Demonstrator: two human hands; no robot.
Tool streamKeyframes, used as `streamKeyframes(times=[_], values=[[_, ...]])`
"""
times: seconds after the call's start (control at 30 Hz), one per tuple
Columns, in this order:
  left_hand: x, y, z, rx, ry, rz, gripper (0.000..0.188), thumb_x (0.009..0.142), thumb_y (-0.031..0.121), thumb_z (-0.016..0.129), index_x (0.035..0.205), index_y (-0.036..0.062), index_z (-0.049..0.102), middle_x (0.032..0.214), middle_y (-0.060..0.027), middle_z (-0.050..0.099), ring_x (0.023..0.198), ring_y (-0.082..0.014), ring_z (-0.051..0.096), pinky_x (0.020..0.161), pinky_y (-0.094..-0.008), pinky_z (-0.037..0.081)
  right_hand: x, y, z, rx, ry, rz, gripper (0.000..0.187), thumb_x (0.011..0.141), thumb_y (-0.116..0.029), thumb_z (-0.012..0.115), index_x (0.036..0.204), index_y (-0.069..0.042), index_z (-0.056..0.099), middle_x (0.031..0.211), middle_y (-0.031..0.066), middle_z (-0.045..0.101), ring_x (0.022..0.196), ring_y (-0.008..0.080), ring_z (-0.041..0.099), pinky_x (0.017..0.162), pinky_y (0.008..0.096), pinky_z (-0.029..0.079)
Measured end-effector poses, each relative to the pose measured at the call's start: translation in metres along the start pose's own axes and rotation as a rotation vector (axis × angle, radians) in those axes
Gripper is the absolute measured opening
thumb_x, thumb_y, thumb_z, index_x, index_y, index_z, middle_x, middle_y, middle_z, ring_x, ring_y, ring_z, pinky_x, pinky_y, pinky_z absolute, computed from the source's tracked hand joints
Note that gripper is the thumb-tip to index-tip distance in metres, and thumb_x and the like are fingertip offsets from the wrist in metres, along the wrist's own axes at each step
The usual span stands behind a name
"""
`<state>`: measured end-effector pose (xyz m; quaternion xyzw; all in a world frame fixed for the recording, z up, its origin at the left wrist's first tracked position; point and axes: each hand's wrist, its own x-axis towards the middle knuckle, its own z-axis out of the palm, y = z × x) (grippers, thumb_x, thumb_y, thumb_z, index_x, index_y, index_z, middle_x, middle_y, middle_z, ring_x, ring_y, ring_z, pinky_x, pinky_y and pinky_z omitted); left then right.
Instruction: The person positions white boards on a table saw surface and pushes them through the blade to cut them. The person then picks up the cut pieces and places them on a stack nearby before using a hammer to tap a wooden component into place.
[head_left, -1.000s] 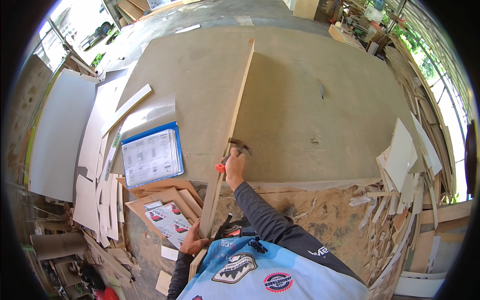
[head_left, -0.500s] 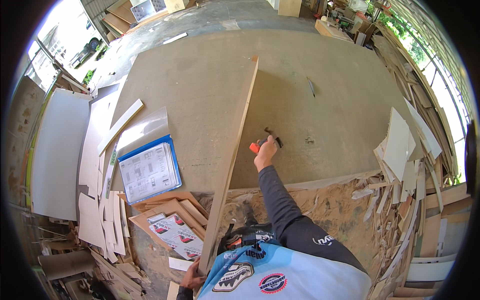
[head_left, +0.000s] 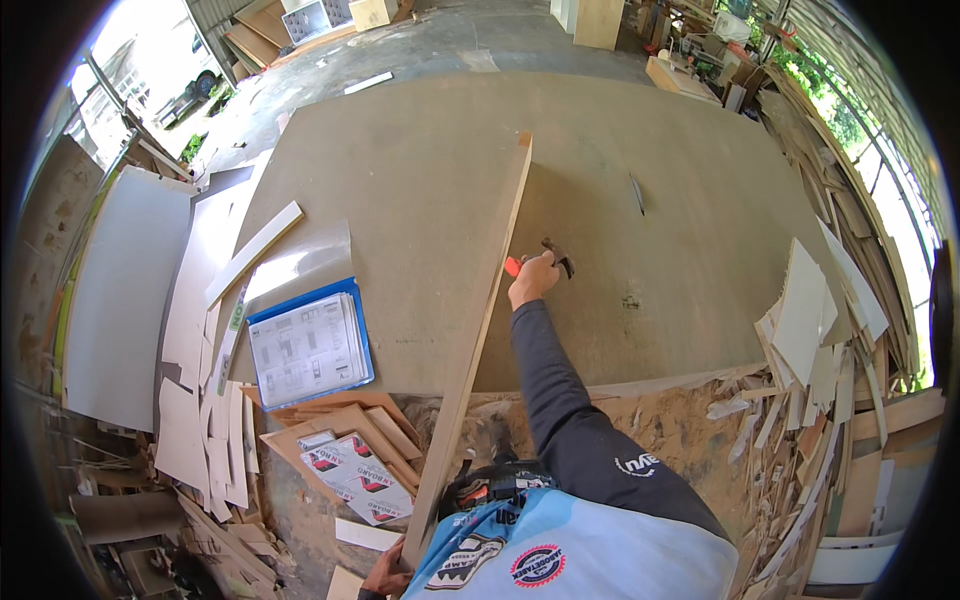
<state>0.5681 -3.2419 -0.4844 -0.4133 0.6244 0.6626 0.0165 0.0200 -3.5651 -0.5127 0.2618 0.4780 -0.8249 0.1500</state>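
A long wooden plank (head_left: 468,385) stands on its narrow edge, running from beside my body out across the broad brown worktable (head_left: 420,180). My left hand (head_left: 387,573) is closed around the plank's near end, low at the left of my body; some of its fingers are hidden. Over the table, just right of the plank, my right hand (head_left: 533,281) grips a claw hammer (head_left: 559,258) with a dark head and an orange handle end. A slim, pointed dark tool (head_left: 638,195) lies on the table farther right; its kind is unclear.
Left on the table are a blue folder of printed drawings (head_left: 310,343) and a white strip (head_left: 255,253). Below them, board offcuts (head_left: 365,480) lie stacked. Scrap panels (head_left: 800,300) pile up along the right edge, and a large white panel (head_left: 125,300) leans at far left.
My right hand with the hammer has moved farther out and closer to the plank. The whole view has shifted slightly; my left hand still holds the plank's near end.
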Motion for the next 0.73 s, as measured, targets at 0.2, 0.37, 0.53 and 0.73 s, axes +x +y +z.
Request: streamKeyframes(times=[0.2,0.37,0.53,0.73], values=[[0.011,0.033,0.005,-0.260,-0.012,-0.055,0.081,0.073,0.019,0.080,0.142,-0.0057,0.045,0.148,-0.0170,0.045,0.135,-0.0240,0.044,0.108,-0.0358,0.039,0.056,0.003,-0.002,-0.449,-0.500,-0.117,0.031,0.097,-0.024,0.052,0.085,0.004,0.052,0.067,0.0084,0.056,0.053,0.0202,0.057,0.051,0.0378,0.048],[0.006,0.015,-0.001,-0.097,-0.022,0.027,0.085,0.072,0.014,0.079,0.146,-0.0054,0.040,0.149,-0.0156,0.044,0.133,-0.0223,0.044,0.108,-0.0354,0.039,0.001,0.016,0.013,-0.286,-0.035,-0.137,0.027,0.094,-0.022,0.058,0.075,-0.004,0.054,0.067,0.0029,0.055,0.055,0.0177,0.060,0.052,0.0371,0.049],[0.005,0.011,0.002,-0.430,0.005,-0.083,0.085,0.070,0.005,0.077,0.146,-0.0043,0.040,0.150,-0.0146,0.043,0.133,-0.0210,0.044,0.106,-0.0355,0.042,0.034,0.021,0.008,-0.326,-0.470,-0.026,0.032,0.094,-0.024,0.056,0.072,-0.001,0.055,0.065,0.0059,0.057,0.055,0.0169,0.057,0.051,0.0370,0.046],[0.015,0.003,-0.012,-0.021,-0.049,-0.051,0.087,0.075,0.003,0.071,0.153,0.0000,0.030,0.153,-0.0124,0.040,0.135,-0.0198,0.042,0.110,-0.0398,0.041,0.061,0.032,0.016,-0.504,-0.720,-0.009,0.035,0.095,-0.031,0.056,0.082,0.002,0.057,0.069,0.0100,0.060,0.055,0.0194,0.061,0.052,0.0377,0.049]])
